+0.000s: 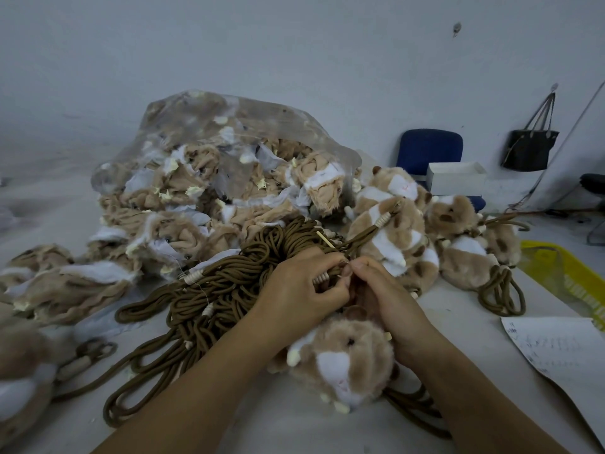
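Note:
A stuffed tan-and-white plush hamster [347, 362] lies on the white table [294, 427] just in front of me, face toward me. My left hand [301, 286] grips a brown cord with a pale bead coil at the near edge of a big heap of brown cords [212, 290]. My right hand [386, 296] pinches the same cord end against the left fingertips, just above the hamster's back. A thin wooden stick [325, 239] pokes out of the heap behind my hands.
A clear plastic bag [229, 142] of unstuffed plush skins fills the back left. Finished hamsters with cords [409, 224] pile up at the right. A yellow basket [569, 273], a written paper sheet [563, 352], a blue chair [429, 149] and a white box [455, 178] lie further right.

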Motion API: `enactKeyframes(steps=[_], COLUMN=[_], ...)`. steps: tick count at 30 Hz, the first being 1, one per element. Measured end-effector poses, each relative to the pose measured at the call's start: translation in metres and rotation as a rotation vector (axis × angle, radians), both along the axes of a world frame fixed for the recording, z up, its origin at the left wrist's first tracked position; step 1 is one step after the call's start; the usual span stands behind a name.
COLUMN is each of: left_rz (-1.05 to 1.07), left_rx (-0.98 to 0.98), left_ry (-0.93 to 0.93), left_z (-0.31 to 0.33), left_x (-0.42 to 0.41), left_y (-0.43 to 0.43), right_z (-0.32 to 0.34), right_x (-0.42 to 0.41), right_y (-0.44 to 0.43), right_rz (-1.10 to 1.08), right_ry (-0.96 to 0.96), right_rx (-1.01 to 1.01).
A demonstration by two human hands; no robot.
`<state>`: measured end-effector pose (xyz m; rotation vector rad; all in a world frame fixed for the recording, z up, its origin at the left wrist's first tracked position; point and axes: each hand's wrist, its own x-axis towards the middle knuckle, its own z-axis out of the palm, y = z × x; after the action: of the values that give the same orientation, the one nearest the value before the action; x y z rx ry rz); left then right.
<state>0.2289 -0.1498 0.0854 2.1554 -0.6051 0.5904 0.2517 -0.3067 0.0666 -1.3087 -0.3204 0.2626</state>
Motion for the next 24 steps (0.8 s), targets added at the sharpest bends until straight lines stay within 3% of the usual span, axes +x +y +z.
enactKeyframes(steps=[19,24], left_rz=[0.057,0.114], left_rx=[0.077,0.115], left_ry=[-0.17,-0.147], left_z=[-0.0071,-0.0085], left_x=[0.0045,0.0038], left_y=[0.0061,0.0053], right_z=[0.0038,0.0051], right_x=[-0.003,-0.005], right_y=[0.001,0.0009], right_rz=[-0.142,-0.24], right_ry=[-0.18,-0.416], right_rx=[-0.147,-0.357])
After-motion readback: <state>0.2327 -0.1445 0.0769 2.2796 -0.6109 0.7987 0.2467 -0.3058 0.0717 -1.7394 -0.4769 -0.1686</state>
